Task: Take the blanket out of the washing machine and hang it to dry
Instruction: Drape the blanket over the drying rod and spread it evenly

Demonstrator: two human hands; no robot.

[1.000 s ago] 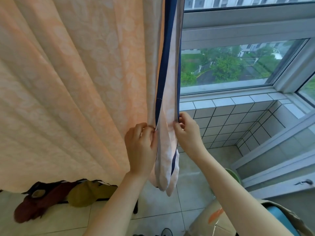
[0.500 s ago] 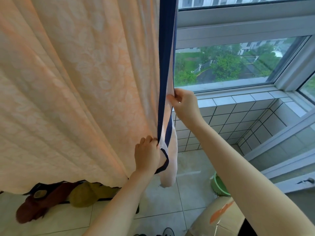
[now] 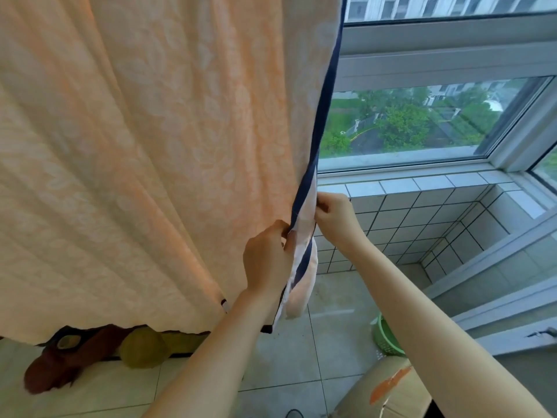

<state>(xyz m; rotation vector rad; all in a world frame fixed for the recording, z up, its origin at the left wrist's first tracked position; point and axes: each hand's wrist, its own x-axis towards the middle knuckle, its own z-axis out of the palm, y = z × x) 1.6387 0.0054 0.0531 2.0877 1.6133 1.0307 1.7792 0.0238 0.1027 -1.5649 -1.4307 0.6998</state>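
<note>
A large peach blanket [image 3: 144,152] with a pale leaf pattern and a dark blue edge trim hangs from above and fills the left and middle of the view. My left hand [image 3: 266,260] pinches the near layer of its right-hand edge. My right hand [image 3: 334,220] pinches the far layer of the same edge, a little higher and to the right. Between the two hands the edge is spread apart, and its lower corner dangles below them. Whatever the blanket hangs from is out of view.
A big window [image 3: 422,122] with a tiled sill [image 3: 422,184] stands at the right. On the tiled floor lie a green basket [image 3: 384,339], a cardboard box [image 3: 388,390] and dark red and olive cushions [image 3: 90,354] under the blanket's hem.
My right hand came down from higher on the edge to just beside my left hand. My left hand keeps its grip at about the same height.
</note>
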